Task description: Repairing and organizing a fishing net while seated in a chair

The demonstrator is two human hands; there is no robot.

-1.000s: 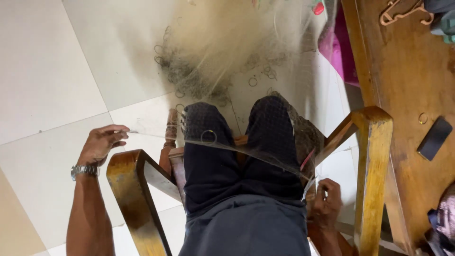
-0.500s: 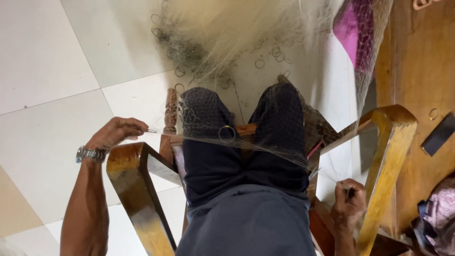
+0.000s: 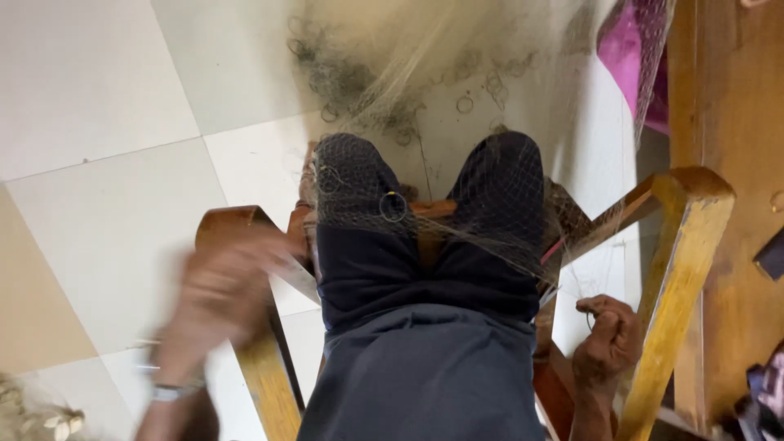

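Note:
A fine fishing net [image 3: 425, 196] with small metal rings [image 3: 393, 206] lies over my knees and spreads in a pale heap on the tiled floor ahead. I sit in a wooden chair [image 3: 686, 245]. My left hand [image 3: 224, 294] is a blur over the left armrest, and what it holds cannot be made out. My right hand [image 3: 608, 339] is a fist low beside the right armrest, closed on a thin strand of the net.
A wooden table [image 3: 735, 122] runs along the right with a dark flat object at its edge. A pink cloth [image 3: 625, 57] hangs at the top right under netting. White floor tiles [image 3: 98, 163] fill the left.
My left hand has swung from the net's edge down and toward me, now blurred. The view has tilted, and my right hand has stayed closed beside the right armrest.

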